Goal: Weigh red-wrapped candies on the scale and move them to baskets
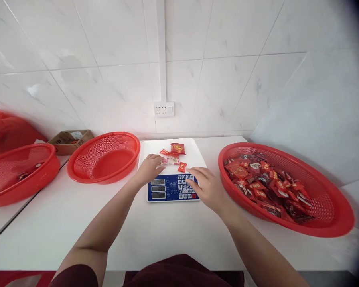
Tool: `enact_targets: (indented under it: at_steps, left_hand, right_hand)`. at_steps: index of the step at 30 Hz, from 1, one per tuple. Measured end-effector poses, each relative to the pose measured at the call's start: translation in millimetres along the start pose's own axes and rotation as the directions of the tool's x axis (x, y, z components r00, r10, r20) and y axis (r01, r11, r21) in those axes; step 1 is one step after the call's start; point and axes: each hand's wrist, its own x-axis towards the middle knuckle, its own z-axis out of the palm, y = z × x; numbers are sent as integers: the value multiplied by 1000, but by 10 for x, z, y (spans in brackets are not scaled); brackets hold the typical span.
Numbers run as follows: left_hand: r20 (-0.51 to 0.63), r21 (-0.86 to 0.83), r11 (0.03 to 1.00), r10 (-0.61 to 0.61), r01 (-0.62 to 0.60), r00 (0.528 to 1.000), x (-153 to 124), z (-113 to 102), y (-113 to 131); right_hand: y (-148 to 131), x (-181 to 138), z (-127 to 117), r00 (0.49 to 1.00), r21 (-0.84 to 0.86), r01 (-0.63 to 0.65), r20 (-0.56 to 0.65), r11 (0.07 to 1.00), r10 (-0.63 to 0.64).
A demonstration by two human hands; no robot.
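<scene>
A white electronic scale (155, 149) with a blue keypad panel (171, 190) stands on the white table. Several wrapped candies lie on its platform: a red packet (178, 148), a pale pink-printed one (170, 161) and a small orange-red one (182, 167). My left hand (150, 168) rests on the platform's front left, fingers curled and touching the pale candy. My right hand (206, 188) hovers over the keypad's right side with fingers spread, holding nothing.
A large red mesh basket (332, 215) full of red and dark wrapped candies sits at the right. An empty red basket (104, 157) stands left of the scale, another red basket (18, 175) farther left, a cardboard box (70, 139) behind. A wall socket (164, 109) is above.
</scene>
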Motion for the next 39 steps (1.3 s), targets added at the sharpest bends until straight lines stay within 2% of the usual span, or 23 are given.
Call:
enact_targets:
  at_steps: [3, 6, 14, 19, 23, 25, 28, 31, 33, 35, 39]
  left_hand:
    - [98, 99, 995, -26, 17, 995, 97, 143, -131]
    - [121, 123, 992, -31, 16, 992, 146, 148, -169]
    - [125, 151, 988, -8, -11, 992, 121, 49, -84]
    - [9, 79, 997, 14, -14, 1000, -20, -79, -33]
    - [-142, 56, 993, -92, 101, 986, -166, -296, -77]
    - [-233, 92, 973, -185, 211, 955, -237, -446, -163]
    - [-340, 180, 901, -321, 396, 884, -330, -667, -363]
    - [-390, 264, 828, -378, 495, 840, -399, -777, -550]
    - [-398, 282, 833, -350, 476, 848, -424, -750, -592]
    - [-365, 235, 889, -294, 393, 883, -427, -652, -537]
    - [-186, -3, 983, -180, 183, 966, -379, -368, -203]
  right_hand:
    - [29, 82, 173, 996, -20, 3, 90, 1000, -1]
    - [118, 142, 285, 990, -65, -29, 139, 997, 38]
    - [136, 244, 273, 978, -108, -78, 183, 991, 97]
    - [143, 262, 293, 977, -116, -80, 186, 990, 101]
    - [177, 257, 315, 980, -100, -95, 163, 990, 111]
    - [183, 257, 318, 981, -89, -106, 155, 990, 119]
    - [178, 263, 315, 980, -90, -111, 154, 990, 124]
    - [170, 277, 320, 980, -114, -102, 159, 988, 119]
    - [170, 288, 334, 980, -135, -91, 162, 987, 113]
    - [174, 301, 356, 980, -150, -75, 169, 986, 100]
    - [167, 325, 385, 978, -127, -60, 189, 990, 83]
